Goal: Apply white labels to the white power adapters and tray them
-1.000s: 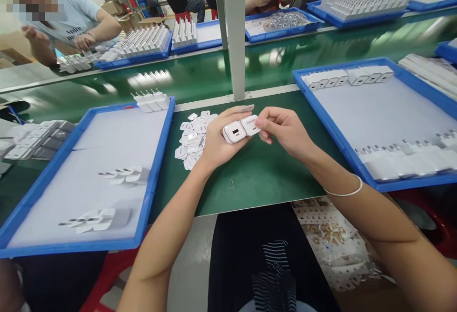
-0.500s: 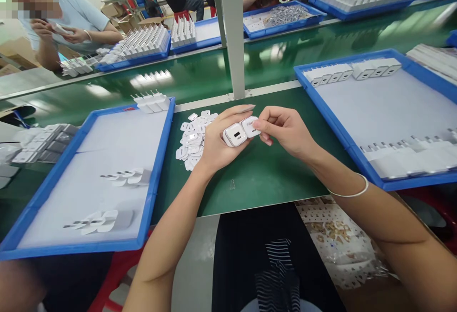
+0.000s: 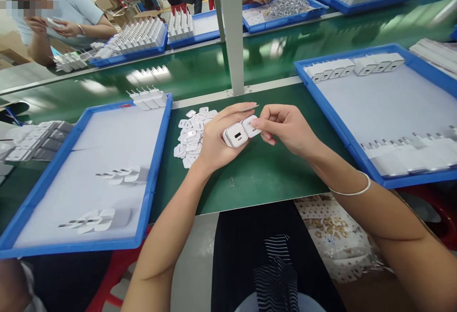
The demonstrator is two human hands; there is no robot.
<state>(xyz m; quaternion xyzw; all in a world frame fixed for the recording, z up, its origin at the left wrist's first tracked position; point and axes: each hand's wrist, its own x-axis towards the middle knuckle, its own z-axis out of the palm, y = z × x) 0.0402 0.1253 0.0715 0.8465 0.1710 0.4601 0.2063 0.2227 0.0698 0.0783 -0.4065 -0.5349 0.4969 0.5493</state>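
Note:
My left hand [image 3: 216, 138] is wrapped around white plug chargers. The end of one white charger [image 3: 233, 136], with a dark rectangular port and a smaller slot, faces me. Beside it, touching, is a white end plate [image 3: 249, 125] with a small slot, at the end of what looks like a second charger. My right hand [image 3: 285, 124] pinches or presses this plate with its thumb, the other fingers curled. The lower bodies of the chargers are hidden in my left palm. Left of my left hand lies a pile of small white plates [image 3: 189, 138] on the green table.
A blue-rimmed tray [image 3: 152, 174] at left holds several white plug chargers. Another blue-rimmed tray [image 3: 342, 133] at right holds rows of them. A grey post [image 3: 233, 41] rises behind my hands. Across the bench, co-workers handle parts beside more trays. A small clear piece [image 3: 231, 182] lies near the table edge.
My hands keep nearly the same hold on the chargers and plate. Across the bench, the co-worker in orange has lowered one hand to the tray of metal parts. The view has shifted slightly.

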